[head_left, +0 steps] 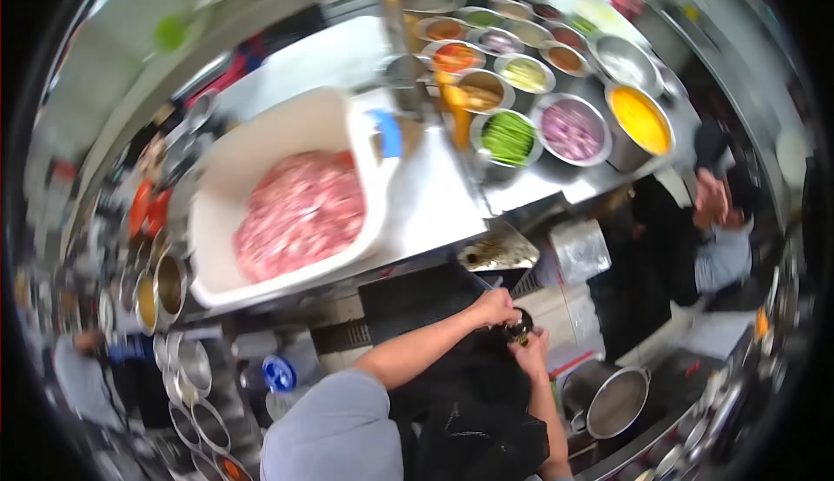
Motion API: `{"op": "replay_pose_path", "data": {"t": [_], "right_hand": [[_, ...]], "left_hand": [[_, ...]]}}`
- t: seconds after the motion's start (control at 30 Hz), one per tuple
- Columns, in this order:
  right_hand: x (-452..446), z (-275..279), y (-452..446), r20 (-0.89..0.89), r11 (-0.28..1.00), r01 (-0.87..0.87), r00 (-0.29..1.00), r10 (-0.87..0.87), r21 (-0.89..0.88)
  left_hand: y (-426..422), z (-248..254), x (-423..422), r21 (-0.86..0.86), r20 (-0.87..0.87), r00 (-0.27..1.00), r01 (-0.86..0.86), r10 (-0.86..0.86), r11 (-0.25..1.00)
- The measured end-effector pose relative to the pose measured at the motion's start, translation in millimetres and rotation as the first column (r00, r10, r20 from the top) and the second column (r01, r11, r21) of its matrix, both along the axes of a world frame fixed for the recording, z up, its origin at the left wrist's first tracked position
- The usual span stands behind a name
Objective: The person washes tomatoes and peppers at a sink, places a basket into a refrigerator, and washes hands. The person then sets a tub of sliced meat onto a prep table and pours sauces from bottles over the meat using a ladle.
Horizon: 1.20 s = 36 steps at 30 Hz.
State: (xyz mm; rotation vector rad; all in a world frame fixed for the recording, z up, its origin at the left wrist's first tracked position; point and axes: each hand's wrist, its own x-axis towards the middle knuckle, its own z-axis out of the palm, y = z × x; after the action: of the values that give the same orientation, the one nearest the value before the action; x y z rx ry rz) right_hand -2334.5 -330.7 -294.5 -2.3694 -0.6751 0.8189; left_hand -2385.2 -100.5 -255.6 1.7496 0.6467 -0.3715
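Note:
Low in front of my apron, my left hand (495,307) is closed around something thin, light and blue-grey (481,281) that sticks out past the fingers; its kind is not clear. My right hand (529,355) grips a small, shiny dark object (519,325) with a yellowish patch, possibly a bottle, though blur hides its shape. The two hands are close together, with the left just beyond the dark object. Past them is a metal pan (504,253) with dark residue.
A large white tub of raw meat (300,216) stands on the steel counter (434,190). Several metal pots hold chopped vegetables, including green strips (508,138) and purple onion (570,129). A large pot (618,403) is at lower right. Other people (725,255) stand at right and far left.

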Motion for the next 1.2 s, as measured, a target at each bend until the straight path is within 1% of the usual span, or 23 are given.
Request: {"op": "replay_pose_path", "data": {"t": [0.03,0.1,0.13,0.17,0.2,0.23,0.3,0.33,0.37,0.4,0.47,0.53,0.57,0.63,0.67,0.7,0.73,0.77,0.8,0.87,1.03,1.1,1.2], "right_hand": [[-18.8,16.5,7.9,0.010,0.998,-0.067,0.998,0.067,0.011],[-55.3,45.5,12.7,0.076,0.982,-0.166,0.982,0.173,-0.092],[-65.6,61.4,18.8,0.083,0.977,-0.191,0.977,0.198,-0.092],[-76.6,76.3,22.6,-0.255,0.984,-0.179,0.950,0.177,0.016],[-87.1,91.6,27.9,-0.563,0.986,-0.126,0.810,0.166,0.110],[-101.9,111.2,34.3,-0.552,0.985,-0.134,0.816,0.172,0.109],[-132.6,145.4,45.0,-0.522,0.989,-0.125,0.840,0.146,0.076],[-144.9,149.0,48.8,-0.478,0.980,-0.096,0.862,0.170,0.175],[-150.5,153.8,48.1,-0.470,0.979,-0.098,0.866,0.172,0.179],[-158.4,177.5,59.9,-0.393,0.980,-0.091,0.906,0.155,0.179],[-162.1,188.3,69.0,-0.328,0.975,-0.053,0.936,0.124,0.217],[-156.3,232.2,82.1,-0.195,0.975,-0.100,0.971,0.139,0.199],[-155.1,241.1,88.1,-0.056,0.900,-0.083,0.991,0.118,0.427],[-136.4,259.9,99.7,0.030,0.871,-0.087,0.996,0.083,0.483],[-129.4,280.8,106.4,0.039,0.853,-0.081,0.997,0.071,0.515],[-121.1,294.9,113.2,0.071,0.825,-0.097,0.995,0.069,0.556],[-112.0,311.3,120.5,0.121,0.813,-0.116,0.991,0.056,0.570],[-103.0,323.4,130.8,0.082,0.746,-0.096,0.995,0.055,0.659],[-94.1,335.4,139.5,0.094,0.758,-0.091,0.995,0.038,0.645],[-71.4,334.7,159.4,0.119,0.728,-0.102,0.993,0.029,0.678],[-29.4,310.3,198.2,0.078,0.598,-0.119,0.993,0.094,0.793],[-21.0,300.6,208.7,0.063,0.643,-0.113,0.993,0.100,0.758],[-12.4,299.4,217.2,0.042,0.602,-0.111,0.991,0.128,0.791]], "left_hand": [[11.5,25.5,-20.1,-0.100,-0.120,0.988,0.085,-0.097,0.991],[7.8,-11.7,-65.7,-0.179,-0.217,0.974,0.024,-0.063,0.984],[12.7,3.2,-87.6,-0.247,-0.222,0.972,0.021,-0.078,0.969],[13.7,16.9,-108.0,-0.246,-0.212,0.976,0.006,-0.060,0.969],[16.9,50.1,-125.6,-0.260,-0.219,0.974,0.002,-0.061,0.966],[19.1,76.3,-139.5,-0.277,-0.228,0.971,0.000,-0.066,0.961],[30.0,89.5,-157.3,-0.192,-0.198,0.974,0.069,-0.108,0.979],[36.6,99.4,-162.8,-0.035,-0.151,0.983,0.101,-0.105,0.994],[41.3,108.3,-167.5,0.122,-0.109,0.988,0.122,-0.109,0.985],[52.6,126.2,-171.3,0.151,-0.103,0.986,0.149,-0.134,0.977],[69.8,154.6,-172.7,0.095,-0.080,0.988,0.136,-0.128,0.986],[82.9,205.6,-170.7,0.129,-0.024,0.987,0.158,-0.157,0.979],[86.6,225.0,-164.9,0.136,0.016,0.993,0.112,-0.116,0.984],[96.2,288.6,-150.9,0.211,0.033,0.990,0.130,-0.140,0.969],[103.7,294.8,-137.7,0.185,0.058,0.988,0.132,-0.145,0.974],[104.0,343.0,-132.2,0.245,0.033,0.989,0.134,-0.146,0.960],[117.6,332.5,-116.7,0.192,0.105,0.990,0.070,-0.091,0.979],[122.0,362.8,-107.6,0.123,0.146,0.987,0.044,-0.062,0.991],[128.5,381.3,-98.9,0.071,0.155,0.986,0.044,-0.055,0.997],[140.7,406.8,-81.1,0.122,0.132,0.988,0.061,-0.077,0.991],[154.7,422.8,-45.6,0.398,0.075,0.985,0.112,-0.154,0.911],[158.7,419.0,-36.3,0.387,0.033,0.992,0.101,-0.123,0.917],[169.7,410.0,-25.9,0.328,0.064,0.997,0.008,-0.030,0.945]]}}
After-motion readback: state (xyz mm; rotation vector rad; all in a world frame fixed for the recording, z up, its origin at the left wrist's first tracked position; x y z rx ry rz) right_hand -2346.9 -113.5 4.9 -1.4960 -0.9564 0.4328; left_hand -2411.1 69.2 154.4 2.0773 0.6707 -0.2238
